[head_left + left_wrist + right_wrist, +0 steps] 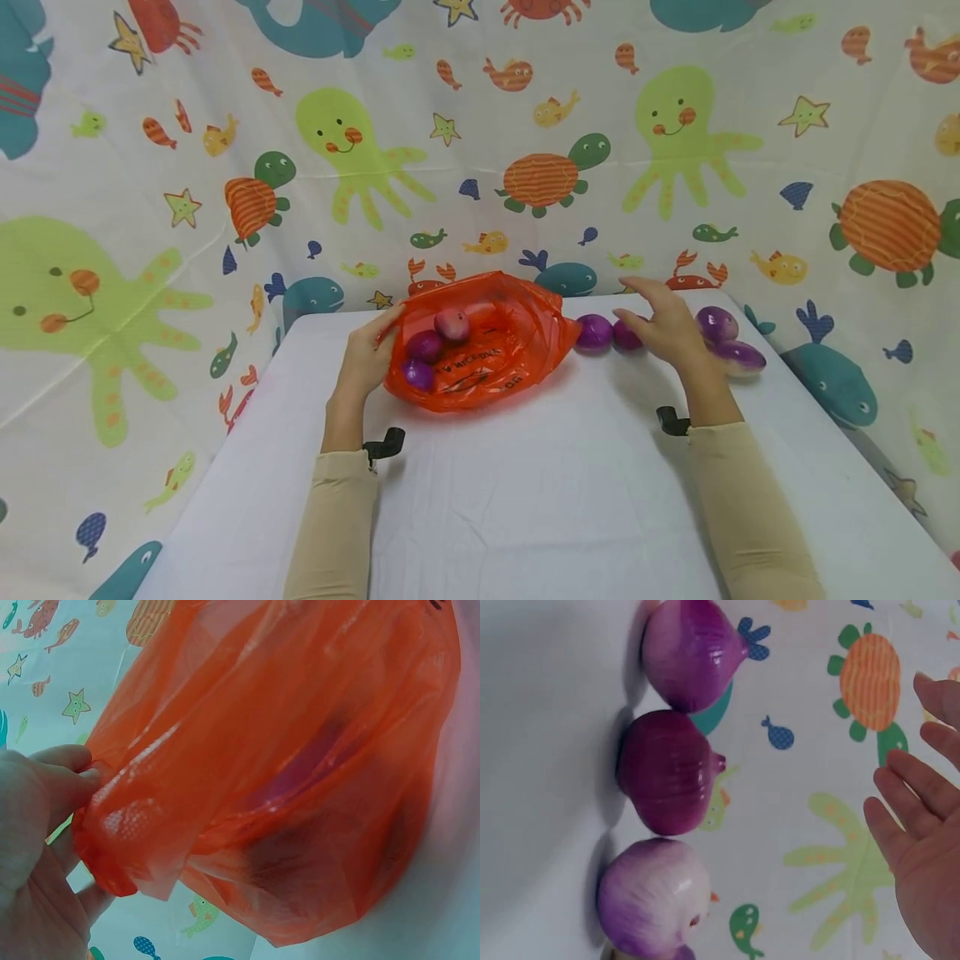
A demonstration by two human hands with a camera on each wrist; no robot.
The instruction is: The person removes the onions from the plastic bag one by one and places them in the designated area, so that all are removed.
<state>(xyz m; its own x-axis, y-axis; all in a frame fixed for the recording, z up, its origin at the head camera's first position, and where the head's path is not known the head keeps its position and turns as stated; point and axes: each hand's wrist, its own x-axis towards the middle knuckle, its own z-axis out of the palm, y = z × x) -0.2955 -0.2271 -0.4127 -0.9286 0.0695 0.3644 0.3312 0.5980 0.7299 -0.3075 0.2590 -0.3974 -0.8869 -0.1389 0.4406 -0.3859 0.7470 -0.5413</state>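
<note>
My left hand (369, 354) pinches the left rim of a red-orange plastic bag (517, 379), which lies with its mouth toward me. Inside it show a purple onion (418, 375), a darker onion (424, 345) and a paler pinkish one (452, 324). In the left wrist view the thumb and fingers of that hand (45, 802) grip the bunched film of the bag (300, 787). Held over the row of onions at the right, my right hand (667, 325) has its fingers spread and nothing in them. The right wrist view has this hand (930, 817) apart from a dark red onion (667, 772).
Beside the bag sits a purple onion (595, 333), with another onion (627, 335) partly behind my right hand. Farther right are a purple onion (716, 324) and a purple-and-white one (738, 358). All stand on a white-covered table (525, 500), before a sea-animal curtain (465, 108).
</note>
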